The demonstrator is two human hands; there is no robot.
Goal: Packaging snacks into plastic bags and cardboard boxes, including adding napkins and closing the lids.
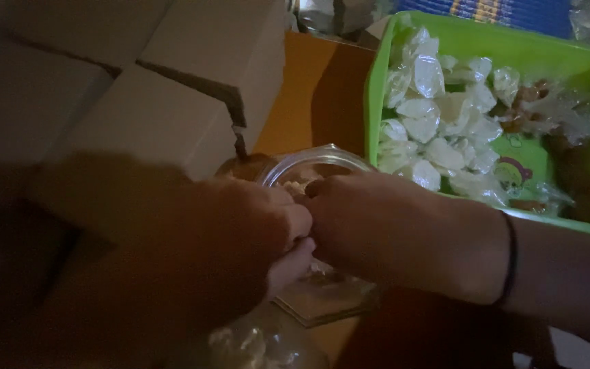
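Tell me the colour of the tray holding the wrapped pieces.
Bright green tray, with a small cartoon print on its floor; the head view shows it, right of the hands.

Your far-right tray (377, 89): bright green | packets (438, 116) in it: clear-white | boxes (138, 89) far left: tan | your wristband (510, 260): black

The jar (312, 167) stands between the cardboard boxes (151, 116) on its left and the tray (377, 89) on its right. Wrapped pieces (438, 123) lie in the tray.
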